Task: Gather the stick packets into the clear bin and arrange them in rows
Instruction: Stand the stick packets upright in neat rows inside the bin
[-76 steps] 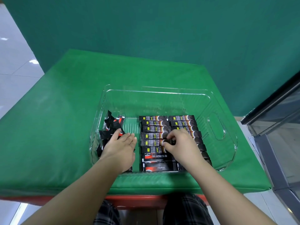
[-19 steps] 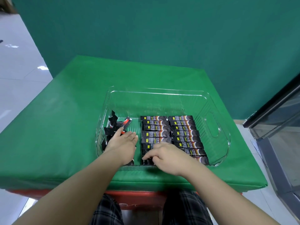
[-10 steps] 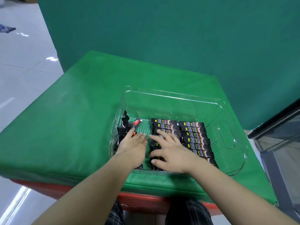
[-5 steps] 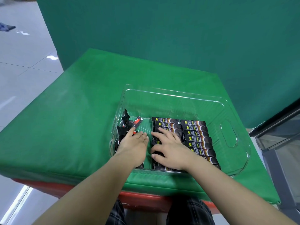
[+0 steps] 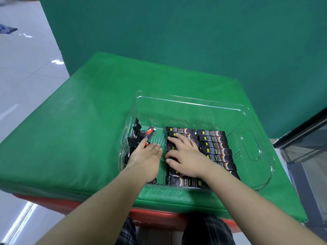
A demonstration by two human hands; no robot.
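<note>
The clear bin (image 5: 191,101) sits on the green table, near its front edge. Inside it, dark stick packets lie flat in two neat side-by-side rows: a middle row (image 5: 182,132) and a right row (image 5: 215,145). A loose pile of packets (image 5: 139,137) leans against the bin's left wall. My left hand (image 5: 146,156) rests flat, fingers together, on the loose pile. My right hand (image 5: 185,156) lies flat with fingers spread on the middle row, covering most of it. Neither hand grips a packet.
The green padded table top (image 5: 79,129) extends to the left of and behind the bin. A green wall (image 5: 177,41) stands behind it. A glass-fronted cabinet (image 5: 307,147) is close on the right. The bin's right part, by its handle cutout (image 5: 251,145), holds no packets.
My right hand has moved from the near end of the middle row to lie spread flat over it. My left hand has stayed on the loose pile. The view has shifted left.
</note>
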